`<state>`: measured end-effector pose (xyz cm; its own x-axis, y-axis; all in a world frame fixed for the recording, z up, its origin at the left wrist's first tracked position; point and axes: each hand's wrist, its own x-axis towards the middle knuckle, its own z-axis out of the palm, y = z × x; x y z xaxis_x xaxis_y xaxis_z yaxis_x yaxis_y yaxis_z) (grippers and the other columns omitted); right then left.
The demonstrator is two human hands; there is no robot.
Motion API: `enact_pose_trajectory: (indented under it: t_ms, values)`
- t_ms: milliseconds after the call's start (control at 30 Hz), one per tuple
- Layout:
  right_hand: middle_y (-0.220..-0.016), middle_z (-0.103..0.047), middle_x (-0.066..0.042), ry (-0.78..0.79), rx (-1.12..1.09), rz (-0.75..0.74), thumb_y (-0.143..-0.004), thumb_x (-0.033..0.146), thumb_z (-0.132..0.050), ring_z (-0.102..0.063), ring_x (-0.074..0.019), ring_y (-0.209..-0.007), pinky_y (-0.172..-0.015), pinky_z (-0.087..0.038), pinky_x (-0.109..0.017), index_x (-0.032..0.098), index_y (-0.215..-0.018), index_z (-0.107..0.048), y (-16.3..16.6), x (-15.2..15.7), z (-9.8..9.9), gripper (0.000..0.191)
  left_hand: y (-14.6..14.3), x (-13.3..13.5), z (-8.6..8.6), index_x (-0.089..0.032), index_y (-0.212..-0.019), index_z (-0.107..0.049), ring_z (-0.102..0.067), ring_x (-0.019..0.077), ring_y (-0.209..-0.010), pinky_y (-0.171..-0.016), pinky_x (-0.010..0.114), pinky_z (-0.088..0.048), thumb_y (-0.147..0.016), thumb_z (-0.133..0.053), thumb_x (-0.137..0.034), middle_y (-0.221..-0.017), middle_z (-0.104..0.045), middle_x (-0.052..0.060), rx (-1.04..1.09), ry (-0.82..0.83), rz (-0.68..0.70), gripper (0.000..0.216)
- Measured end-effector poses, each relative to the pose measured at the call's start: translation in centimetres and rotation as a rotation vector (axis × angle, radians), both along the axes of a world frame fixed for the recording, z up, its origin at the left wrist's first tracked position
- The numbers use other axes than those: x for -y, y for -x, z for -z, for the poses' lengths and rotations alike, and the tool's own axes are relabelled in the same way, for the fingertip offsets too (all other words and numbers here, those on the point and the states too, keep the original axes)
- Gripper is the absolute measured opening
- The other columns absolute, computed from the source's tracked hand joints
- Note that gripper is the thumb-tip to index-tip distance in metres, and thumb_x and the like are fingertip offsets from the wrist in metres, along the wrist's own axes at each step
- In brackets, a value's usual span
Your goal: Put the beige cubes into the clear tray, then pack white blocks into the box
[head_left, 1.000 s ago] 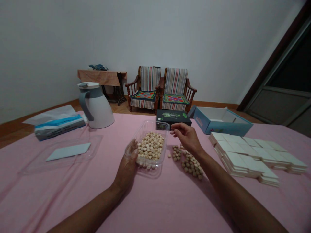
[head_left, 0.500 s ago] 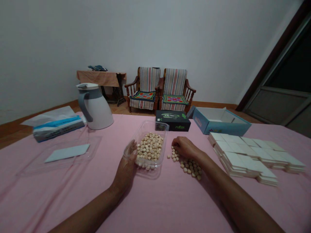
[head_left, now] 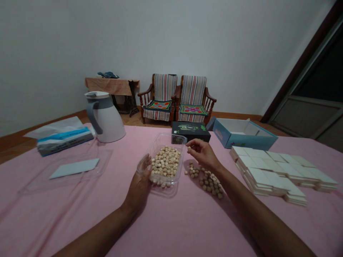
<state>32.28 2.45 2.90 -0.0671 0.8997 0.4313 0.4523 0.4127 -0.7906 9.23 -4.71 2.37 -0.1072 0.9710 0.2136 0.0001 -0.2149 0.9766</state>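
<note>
A clear plastic container [head_left: 183, 157] stands on the pink cloth, partly filled with small round beige beads [head_left: 166, 161]. My left hand [head_left: 140, 180] grips its left wall, thumb at the near side and fingers curled along the outside. Just beyond the right rim, my right hand [head_left: 202, 153] is raised with thumb and fingertips pinched on a single beige bead [head_left: 189, 147]. Below that hand lies a loose pile of the same beads [head_left: 211, 182], with a smaller cluster [head_left: 193, 171] to its left, nearer the container.
Stacks of thin pale square tiles [head_left: 264, 166] lie at the right, before a blue open box [head_left: 241, 137]. A black box [head_left: 194, 131] sits behind the container. To the left are a white jug [head_left: 109, 121], a tissue pack [head_left: 65, 141] and a clear lid [head_left: 107, 160] with a white card [head_left: 75, 168].
My right hand has lifted from the loose beads and moved up, away from me, with a bead in its fingertips. The left hand and container have stayed in place.
</note>
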Motion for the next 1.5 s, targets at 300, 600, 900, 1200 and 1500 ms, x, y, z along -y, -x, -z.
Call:
enact_pose_trajectory:
  t_ms: [300, 600, 900, 1200, 1500]
  values:
    - [-0.079, -0.068, -0.003, 0.077, -0.158, 0.027, -0.072, 0.016, -0.051, -0.065, -0.0152, -0.069, -0.063, -0.049, -0.026, 0.016, -0.083, -0.065, -0.2, -0.1, 0.0, 0.017, -0.2, -0.2, 0.1, -0.019, -0.122, -0.055, -0.046, 0.0258, -0.130, -0.104, 0.038, -0.042, -0.079, -0.055, -0.042, -0.135, -0.054, 0.012, 0.047, 0.044, 0.023, 0.049]
    - [-0.090, -0.069, -0.008, 0.251, 0.748, 0.065, -0.078, 0.017, -0.055, -0.061, -0.0180, -0.082, -0.071, -0.041, -0.026, 0.016, -0.088, -0.069, -0.8, 0.3, 2.1, 0.018, -0.1, -0.1, 0.3, -0.020, -0.125, -0.053, -0.047, 0.0259, -0.130, -0.105, 0.039, -0.042, -0.079, -0.055, -0.039, -0.135, -0.055, 0.012, 0.082, 0.067, 0.018, 0.050]
    - [-0.088, -0.064, -0.007, 0.239, 0.733, 0.163, -0.072, 0.011, -0.053, -0.057, -0.0171, -0.082, -0.069, -0.036, -0.026, 0.017, -0.083, -0.065, -0.2, 0.1, 3.5, 0.017, -0.3, -0.3, 0.3, -0.017, -0.131, -0.046, -0.047, 0.0253, -0.130, -0.106, 0.038, -0.040, -0.082, -0.051, -0.040, -0.141, -0.048, 0.014, 0.109, 0.100, 0.041, 0.055]
    - [-0.073, -0.062, -0.001, 0.024, -0.034, 0.103, -0.071, 0.021, -0.056, -0.054, -0.0129, -0.064, -0.060, -0.041, -0.025, 0.017, -0.081, -0.062, 0.3, 0.0, 0.5, 0.012, -0.3, -0.3, 0.8, -0.017, -0.130, -0.049, -0.047, 0.0269, -0.129, -0.108, 0.041, -0.037, -0.080, -0.055, -0.038, -0.138, -0.051, 0.013, 0.139, 0.101, 0.002, 0.055]
    - [-0.080, -0.067, -0.004, 0.055, -0.318, 0.043, -0.073, 0.029, -0.056, -0.062, -0.0153, -0.071, -0.062, -0.048, -0.027, 0.017, -0.085, -0.063, 0.7, 0.1, 0.0, 0.019, -0.1, -0.4, 1.0, -0.019, -0.129, -0.049, -0.049, 0.0265, -0.128, -0.106, 0.041, -0.040, -0.080, -0.055, -0.040, -0.138, -0.051, 0.014, 0.121, 0.065, 0.015, 0.053]
